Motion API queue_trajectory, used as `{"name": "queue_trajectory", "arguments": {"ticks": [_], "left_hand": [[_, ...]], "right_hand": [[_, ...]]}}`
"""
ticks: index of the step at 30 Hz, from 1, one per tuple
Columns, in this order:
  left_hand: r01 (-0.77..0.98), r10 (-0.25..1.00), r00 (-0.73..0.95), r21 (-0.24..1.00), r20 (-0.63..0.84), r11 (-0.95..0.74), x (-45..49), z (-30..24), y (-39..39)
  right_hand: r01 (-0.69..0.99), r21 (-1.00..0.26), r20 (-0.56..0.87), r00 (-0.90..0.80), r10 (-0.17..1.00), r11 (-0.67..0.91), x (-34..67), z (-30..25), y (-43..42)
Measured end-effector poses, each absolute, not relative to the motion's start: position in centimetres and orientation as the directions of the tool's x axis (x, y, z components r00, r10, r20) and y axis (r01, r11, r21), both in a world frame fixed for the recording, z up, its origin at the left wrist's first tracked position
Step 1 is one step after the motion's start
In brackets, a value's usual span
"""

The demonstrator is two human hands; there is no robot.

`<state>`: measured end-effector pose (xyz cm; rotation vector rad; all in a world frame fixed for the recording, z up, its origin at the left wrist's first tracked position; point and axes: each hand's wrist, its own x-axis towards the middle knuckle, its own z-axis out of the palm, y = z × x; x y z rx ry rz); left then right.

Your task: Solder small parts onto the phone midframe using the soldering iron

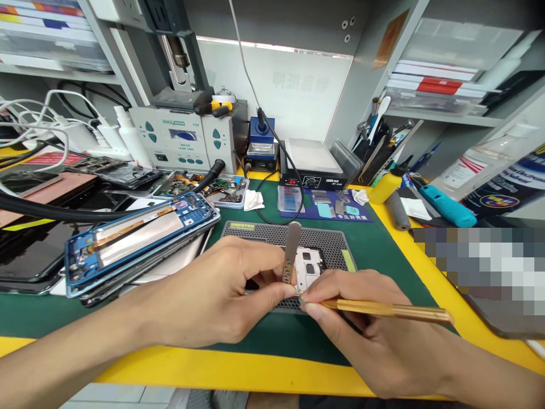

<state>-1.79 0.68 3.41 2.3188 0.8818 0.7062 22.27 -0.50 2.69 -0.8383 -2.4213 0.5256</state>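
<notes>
My left hand (pixel 221 292) is closed in a pinch on metal tweezers (pixel 292 250), whose wide end sticks up. My right hand (pixel 361 318) grips a gold-coloured tool (pixel 392 310) like a pen, its tip meeting the tweezers' points. Both tips touch the near edge of a small silver phone part (pixel 309 267) lying on a dark perforated work mat (pixel 336 244). My fingers hide the exact contact spot.
A stack of opened phones with a blue frame (pixel 136 238) lies at left. Behind are a hot-air rework station (pixel 183 139), a parts tray (pixel 213 190), a heating plate (pixel 313 165), a yellow bottle (pixel 383 187) and a teal tool (pixel 447 205). A blurred patch covers the right.
</notes>
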Motion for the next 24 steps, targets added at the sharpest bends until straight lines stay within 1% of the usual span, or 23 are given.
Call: {"name": "queue_trajectory", "arguments": {"ticks": [8,13,20,24], "left_hand": [[0.423,0.713,0.643,0.646,0.280,-0.635,-1.66,3.32,0.76],[0.422,0.714,0.643,0.650,0.276,-0.632,-1.76,3.32,0.69],[0.423,0.716,0.643,0.653,0.271,-0.628,-1.74,3.30,0.80],[0.422,0.716,0.643,0.654,0.272,-0.628,-1.71,3.29,0.80]], "right_hand": [[0.439,-0.522,0.355,-0.668,0.654,0.732,22.46,2.38,-0.68],[0.421,-0.513,0.365,-0.682,0.634,0.748,22.34,2.46,-0.56],[0.417,-0.529,0.365,-0.674,0.643,0.739,22.63,2.04,-0.67],[0.444,-0.534,0.335,-0.670,0.662,0.719,22.53,2.41,-0.75]]}}
